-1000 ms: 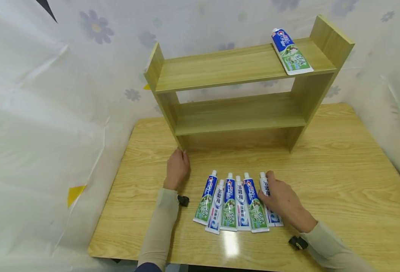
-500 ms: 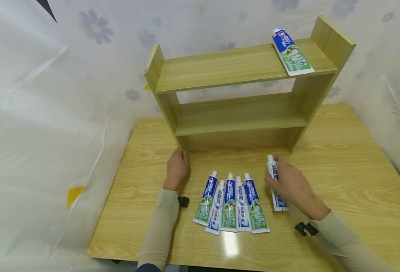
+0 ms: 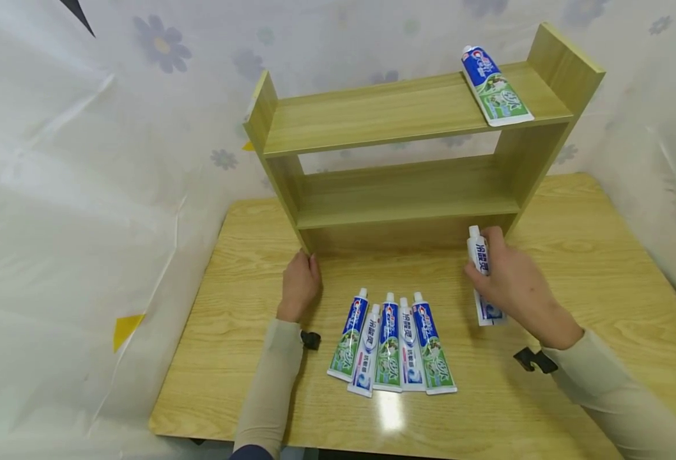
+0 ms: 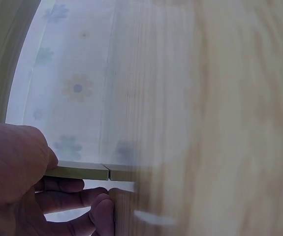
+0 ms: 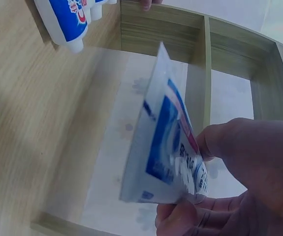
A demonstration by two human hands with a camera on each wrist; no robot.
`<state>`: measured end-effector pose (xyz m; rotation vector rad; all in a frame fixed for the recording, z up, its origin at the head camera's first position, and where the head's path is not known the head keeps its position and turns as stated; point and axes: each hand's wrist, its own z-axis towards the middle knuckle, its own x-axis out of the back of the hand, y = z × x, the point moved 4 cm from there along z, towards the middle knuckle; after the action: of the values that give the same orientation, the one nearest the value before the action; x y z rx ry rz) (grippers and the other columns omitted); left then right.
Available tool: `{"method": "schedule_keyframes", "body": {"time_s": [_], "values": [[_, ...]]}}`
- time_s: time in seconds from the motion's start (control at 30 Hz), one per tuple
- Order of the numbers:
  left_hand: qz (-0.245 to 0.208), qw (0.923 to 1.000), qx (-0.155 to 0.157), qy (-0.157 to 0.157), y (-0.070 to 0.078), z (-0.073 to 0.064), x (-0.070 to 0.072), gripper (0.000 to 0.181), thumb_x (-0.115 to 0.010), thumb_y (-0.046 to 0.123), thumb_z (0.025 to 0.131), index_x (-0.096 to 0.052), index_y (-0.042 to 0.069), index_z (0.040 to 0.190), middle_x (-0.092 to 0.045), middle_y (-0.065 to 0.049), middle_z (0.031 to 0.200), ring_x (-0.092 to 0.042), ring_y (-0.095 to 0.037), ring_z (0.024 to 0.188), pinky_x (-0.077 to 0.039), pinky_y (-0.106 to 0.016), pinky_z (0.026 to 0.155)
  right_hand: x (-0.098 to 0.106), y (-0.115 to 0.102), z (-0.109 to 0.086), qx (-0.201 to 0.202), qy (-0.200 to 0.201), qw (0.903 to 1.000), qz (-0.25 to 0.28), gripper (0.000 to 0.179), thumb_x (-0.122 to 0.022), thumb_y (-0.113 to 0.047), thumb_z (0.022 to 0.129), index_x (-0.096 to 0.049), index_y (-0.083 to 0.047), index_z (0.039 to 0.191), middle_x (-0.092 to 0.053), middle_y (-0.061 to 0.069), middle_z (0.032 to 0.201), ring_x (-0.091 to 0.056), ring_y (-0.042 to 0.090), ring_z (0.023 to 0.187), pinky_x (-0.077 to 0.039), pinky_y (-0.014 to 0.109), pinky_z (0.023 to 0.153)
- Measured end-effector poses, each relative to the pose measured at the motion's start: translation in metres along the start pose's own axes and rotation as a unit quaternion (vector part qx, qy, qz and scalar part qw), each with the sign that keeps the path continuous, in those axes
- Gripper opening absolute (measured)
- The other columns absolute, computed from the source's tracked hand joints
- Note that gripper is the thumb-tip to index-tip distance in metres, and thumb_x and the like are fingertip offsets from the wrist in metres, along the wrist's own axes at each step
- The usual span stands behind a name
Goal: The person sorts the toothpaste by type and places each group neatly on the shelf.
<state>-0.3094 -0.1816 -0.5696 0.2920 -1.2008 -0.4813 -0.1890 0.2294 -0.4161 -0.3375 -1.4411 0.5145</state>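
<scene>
My right hand [image 3: 516, 281] holds a white toothpaste tube [image 3: 480, 271] above the table, its cap pointing toward the shelf. In the right wrist view thumb and fingers pinch the tube [image 5: 168, 152] near its cap end, the flat crimped end toward the camera. At the lower left corner of the wooden shelf [image 3: 367, 124], my left hand [image 3: 299, 284] grips the side panel's foot. The left wrist view shows its thumb and fingers [image 4: 65, 199] around that panel's edge. A blue and green toothpaste tube [image 3: 496, 86] lies on the shelf's top board, at the right.
Several toothpaste tubes, white ones and blue-green ones [image 3: 388, 345], lie in a fanned row on the wooden table [image 3: 229, 383], caps toward the shelf. The shelf's middle board [image 3: 407, 191] spans between the side panels. Behind it hangs a flowered sheet [image 3: 338, 38].
My right hand has lifted the white tube from the right end of the row and carried it forward and right, toward the shelf's lower right. The left hand stays at the shelf's foot.
</scene>
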Motion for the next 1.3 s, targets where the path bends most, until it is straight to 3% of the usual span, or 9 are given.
{"method": "schedule_keyframes", "body": {"time_s": [0.1, 0.13, 0.33, 0.6, 1.03, 1.3], "values": [[0.003, 1.0000, 0.002, -0.004, 0.001, 0.000, 0.000, 0.041, -0.041, 0.032, 0.118, -0.059, 0.002, 0.097, -0.067, -0.021, 0.088, -0.071, -0.044, 0.079, -0.057, -0.055, 0.067, 0.006, -0.002, 0.002, 0.008, 0.010, 0.9999, -0.007, 0.067, -0.065, -0.024, 0.105, -0.032, 0.009, 0.154, -0.065, 0.020, 0.076, -0.060, 0.017, 0.047, -0.046, 0.029, 0.039], [0.004, 1.0000, 0.006, -0.007, -0.005, 0.001, -0.008, 0.041, -0.041, 0.032, 0.118, -0.059, 0.002, 0.097, -0.067, -0.021, 0.087, -0.071, -0.044, 0.079, -0.056, -0.056, 0.067, 0.007, -0.003, 0.002, 0.012, 0.016, 0.9998, -0.009, 0.066, -0.065, -0.023, 0.105, -0.033, 0.009, 0.154, -0.065, 0.020, 0.076, -0.059, 0.017, 0.048, -0.046, 0.029, 0.039], [0.018, 0.9998, -0.001, -0.003, -0.004, 0.002, -0.009, 0.042, -0.039, 0.033, 0.119, -0.059, 0.002, 0.099, -0.068, -0.021, 0.089, -0.072, -0.045, 0.080, -0.058, -0.057, 0.067, 0.019, -0.007, 0.008, 0.035, 0.054, 0.9977, -0.021, 0.065, -0.065, -0.021, 0.105, -0.034, 0.010, 0.154, -0.064, 0.021, 0.076, -0.059, 0.019, 0.048, -0.045, 0.029, 0.039], [0.019, 0.9998, 0.004, -0.003, -0.006, 0.004, -0.009, 0.040, -0.040, 0.032, 0.118, -0.059, 0.002, 0.099, -0.069, -0.022, 0.089, -0.073, -0.047, 0.081, -0.058, -0.059, 0.068, 0.029, -0.010, 0.016, 0.053, 0.073, 0.9954, -0.031, 0.063, -0.063, -0.019, 0.106, -0.035, 0.011, 0.154, -0.064, 0.025, 0.078, -0.060, 0.020, 0.048, -0.046, 0.030, 0.038], [0.021, 0.9997, -0.001, 0.011, -0.008, 0.004, -0.007, 0.039, -0.043, 0.031, 0.117, -0.060, 0.002, 0.099, -0.069, -0.022, 0.089, -0.073, -0.048, 0.081, -0.058, -0.060, 0.067, 0.042, -0.011, 0.037, 0.050, 0.080, 0.9947, -0.040, 0.064, -0.062, -0.022, 0.107, -0.034, 0.009, 0.155, -0.064, 0.030, 0.091, -0.065, 0.029, 0.056, -0.051, 0.036, 0.043], [0.009, 1.0000, 0.000, 0.002, -0.007, 0.003, -0.009, 0.038, -0.042, 0.029, 0.118, -0.060, 0.001, 0.100, -0.068, -0.022, 0.089, -0.073, -0.046, 0.081, -0.058, -0.058, 0.067, 0.049, -0.012, 0.052, 0.048, 0.088, 0.9936, -0.053, 0.062, -0.060, -0.024, 0.108, -0.035, 0.009, 0.154, -0.066, 0.033, 0.091, -0.066, 0.033, 0.056, -0.051, 0.040, 0.043]]}}
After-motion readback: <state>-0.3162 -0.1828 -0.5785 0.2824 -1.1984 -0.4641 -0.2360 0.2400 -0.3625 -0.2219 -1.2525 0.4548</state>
